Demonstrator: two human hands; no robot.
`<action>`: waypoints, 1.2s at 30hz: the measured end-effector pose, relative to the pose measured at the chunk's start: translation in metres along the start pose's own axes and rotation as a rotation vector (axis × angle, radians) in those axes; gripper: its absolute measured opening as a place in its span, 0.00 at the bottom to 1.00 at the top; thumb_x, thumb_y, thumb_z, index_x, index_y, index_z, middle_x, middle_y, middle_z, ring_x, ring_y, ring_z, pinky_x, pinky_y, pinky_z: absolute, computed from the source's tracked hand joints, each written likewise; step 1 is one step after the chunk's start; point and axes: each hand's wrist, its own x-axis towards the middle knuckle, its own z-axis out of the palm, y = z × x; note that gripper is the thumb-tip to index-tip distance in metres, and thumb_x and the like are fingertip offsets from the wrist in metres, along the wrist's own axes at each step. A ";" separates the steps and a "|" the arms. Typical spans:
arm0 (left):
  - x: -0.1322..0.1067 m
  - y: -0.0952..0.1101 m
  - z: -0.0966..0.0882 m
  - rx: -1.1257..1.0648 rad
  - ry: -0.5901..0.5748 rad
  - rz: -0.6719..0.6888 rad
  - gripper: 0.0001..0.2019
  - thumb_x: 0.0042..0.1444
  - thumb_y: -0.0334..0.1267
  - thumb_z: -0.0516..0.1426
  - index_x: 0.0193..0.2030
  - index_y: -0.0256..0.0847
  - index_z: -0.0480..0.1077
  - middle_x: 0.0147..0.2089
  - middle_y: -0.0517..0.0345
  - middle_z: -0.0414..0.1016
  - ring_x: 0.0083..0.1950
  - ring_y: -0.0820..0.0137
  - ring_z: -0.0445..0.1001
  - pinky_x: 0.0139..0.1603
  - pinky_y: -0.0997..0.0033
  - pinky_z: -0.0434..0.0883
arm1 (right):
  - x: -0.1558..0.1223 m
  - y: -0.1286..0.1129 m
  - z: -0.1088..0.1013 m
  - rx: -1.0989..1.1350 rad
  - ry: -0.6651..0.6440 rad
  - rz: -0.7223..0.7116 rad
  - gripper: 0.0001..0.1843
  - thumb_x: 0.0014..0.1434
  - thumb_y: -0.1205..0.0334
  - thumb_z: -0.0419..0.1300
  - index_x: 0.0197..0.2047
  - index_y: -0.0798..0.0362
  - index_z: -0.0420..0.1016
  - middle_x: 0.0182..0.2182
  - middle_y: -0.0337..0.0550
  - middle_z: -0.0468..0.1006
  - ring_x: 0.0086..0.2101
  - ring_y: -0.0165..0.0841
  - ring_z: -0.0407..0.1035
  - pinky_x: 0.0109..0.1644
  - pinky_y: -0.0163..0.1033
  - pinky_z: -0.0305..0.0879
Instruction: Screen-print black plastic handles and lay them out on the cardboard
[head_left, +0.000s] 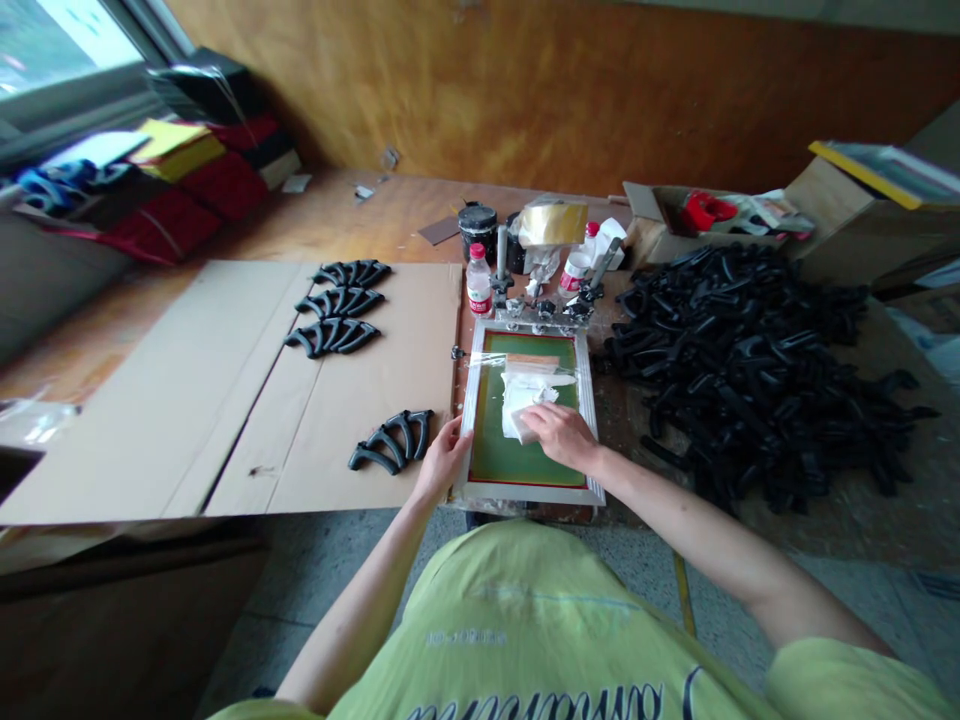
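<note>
A silk-screen frame (594, 440) with silver edges and green mesh lies in front of me. My left hand (444, 458) grips its left edge, the fingers partly hidden. Over the mesh, my right hand (562, 433) is closed on a pale flat piece (527, 424); whether it is a folded wipe or a scraper I cannot tell. Around that piece a white patch (517, 397) covers the middle of the mesh. Just beyond sits a squeegee (532, 364) with a wooden strip. Metal clamps (544, 315) hold the far end of the frame.
On the left, several black curved handle-like parts (334, 337) lie in rows on cardboard (405, 350), with another group (394, 440) nearer me. A large heap of black parts (742, 350) fills the right. Behind the clamps stand a red-capped bottle (478, 282) and a dark tub (478, 228).
</note>
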 end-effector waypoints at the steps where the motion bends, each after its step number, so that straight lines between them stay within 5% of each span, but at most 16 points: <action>1: 0.000 0.000 0.000 -0.002 -0.001 0.002 0.28 0.51 0.50 0.63 0.58 0.41 0.72 0.33 0.57 0.79 0.33 0.64 0.77 0.32 0.71 0.72 | -0.003 -0.001 0.002 0.021 -0.008 -0.019 0.14 0.61 0.73 0.55 0.45 0.52 0.78 0.43 0.47 0.80 0.43 0.37 0.72 0.44 0.38 0.64; 5: -0.003 0.006 -0.002 -0.011 -0.036 0.007 0.30 0.51 0.52 0.63 0.59 0.41 0.70 0.34 0.56 0.80 0.33 0.64 0.78 0.31 0.71 0.72 | 0.011 0.005 -0.011 0.139 0.065 0.079 0.10 0.60 0.64 0.63 0.46 0.47 0.78 0.41 0.41 0.81 0.41 0.37 0.73 0.43 0.38 0.66; 11: -0.019 0.049 -0.010 -0.140 -0.131 0.020 0.40 0.51 0.52 0.64 0.69 0.44 0.60 0.34 0.57 0.80 0.31 0.66 0.77 0.30 0.72 0.71 | 0.064 0.043 -0.058 0.175 0.304 0.342 0.33 0.56 0.58 0.67 0.65 0.43 0.68 0.45 0.44 0.77 0.40 0.38 0.73 0.47 0.42 0.69; 15: -0.024 0.097 -0.011 -0.251 -0.102 0.117 0.26 0.53 0.56 0.61 0.53 0.41 0.74 0.31 0.59 0.77 0.26 0.73 0.72 0.25 0.76 0.67 | 0.038 0.098 -0.075 0.198 0.594 0.513 0.23 0.61 0.56 0.62 0.57 0.55 0.74 0.41 0.46 0.79 0.34 0.34 0.73 0.43 0.40 0.72; 19: -0.009 0.150 -0.002 -0.357 -0.030 0.413 0.23 0.57 0.59 0.56 0.44 0.41 0.74 0.38 0.57 0.78 0.35 0.72 0.76 0.33 0.76 0.72 | -0.006 0.115 -0.044 0.165 0.533 0.620 0.15 0.64 0.59 0.55 0.36 0.60 0.79 0.28 0.39 0.80 0.26 0.27 0.71 0.33 0.33 0.72; 22: 0.009 0.190 0.004 -0.374 -0.053 0.523 0.25 0.59 0.61 0.53 0.49 0.42 0.71 0.41 0.54 0.78 0.42 0.69 0.78 0.36 0.73 0.74 | -0.019 0.083 0.000 0.156 0.351 0.500 0.13 0.59 0.55 0.63 0.30 0.56 0.77 0.30 0.41 0.80 0.30 0.28 0.73 0.38 0.34 0.73; 25: 0.017 0.212 0.010 -0.388 -0.071 0.516 0.27 0.60 0.63 0.50 0.52 0.42 0.68 0.37 0.55 0.78 0.39 0.70 0.79 0.34 0.74 0.73 | -0.014 0.045 0.030 0.084 0.146 0.432 0.10 0.58 0.56 0.66 0.35 0.55 0.76 0.38 0.49 0.79 0.42 0.37 0.74 0.48 0.40 0.69; 27: 0.013 0.203 0.016 -0.438 -0.025 0.493 0.26 0.59 0.62 0.52 0.54 0.43 0.66 0.37 0.56 0.78 0.37 0.71 0.78 0.33 0.75 0.73 | -0.007 0.032 0.035 0.075 0.027 0.486 0.08 0.63 0.58 0.61 0.38 0.55 0.74 0.39 0.52 0.78 0.43 0.38 0.73 0.48 0.40 0.67; 29: -0.001 0.173 0.026 -0.455 -0.037 0.361 0.26 0.57 0.61 0.56 0.52 0.42 0.67 0.38 0.55 0.78 0.36 0.71 0.78 0.31 0.76 0.72 | -0.002 0.024 0.033 0.131 -0.030 0.575 0.07 0.66 0.60 0.56 0.41 0.54 0.71 0.37 0.51 0.78 0.40 0.38 0.73 0.43 0.39 0.65; 32: -0.030 0.108 0.046 -0.314 -0.316 -0.060 0.28 0.51 0.62 0.60 0.47 0.38 0.71 0.41 0.46 0.80 0.39 0.64 0.79 0.30 0.72 0.73 | 0.001 0.003 0.029 0.219 0.071 0.642 0.07 0.68 0.60 0.52 0.42 0.52 0.69 0.34 0.47 0.77 0.36 0.38 0.72 0.39 0.38 0.64; 34: -0.046 0.071 0.059 -0.334 -0.377 -0.217 0.28 0.51 0.63 0.60 0.47 0.39 0.72 0.45 0.44 0.80 0.44 0.61 0.79 0.34 0.69 0.75 | 0.002 -0.022 0.029 0.250 0.187 0.543 0.07 0.68 0.59 0.51 0.40 0.50 0.69 0.35 0.46 0.76 0.38 0.38 0.71 0.42 0.39 0.65; 36: -0.053 0.049 0.064 -0.446 -0.287 -0.245 0.26 0.53 0.62 0.60 0.44 0.39 0.71 0.44 0.47 0.79 0.44 0.64 0.79 0.36 0.69 0.75 | 0.000 -0.043 0.028 0.292 0.224 0.314 0.07 0.68 0.60 0.52 0.39 0.49 0.69 0.37 0.46 0.76 0.42 0.38 0.70 0.47 0.40 0.66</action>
